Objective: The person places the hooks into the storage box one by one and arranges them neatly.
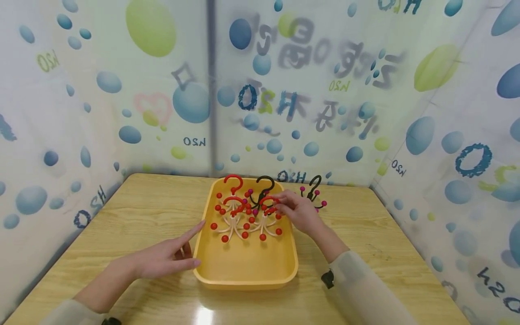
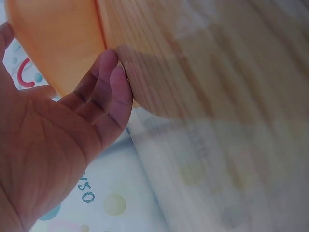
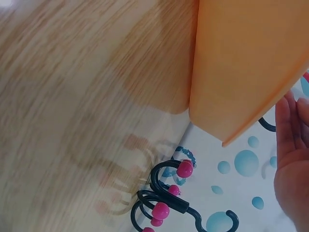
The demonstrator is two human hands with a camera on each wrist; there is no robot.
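In the head view, three white claw hangers with red hooks and red ball tips stand in a yellow plastic tray (image 1: 245, 266). My right hand (image 1: 298, 211) pinches the red hook of the front right claw hanger (image 1: 264, 221). To its left is another red-hooked claw hanger (image 1: 233, 225), with the third red-hooked hanger (image 1: 233, 192) behind. A black claw hanger (image 1: 262, 196) with magenta balls is at the tray's far end. My left hand (image 1: 162, 257) rests against the tray's left side, index finger and thumb extended; the left wrist view shows its other fingers by the tray wall.
A second black claw hanger (image 1: 311, 195) with magenta balls sits on the wooden table (image 1: 365, 271), right of the tray; the right wrist view shows it close to the tray's corner. Patterned curtains (image 1: 284, 90) stand behind and at both sides of the table.
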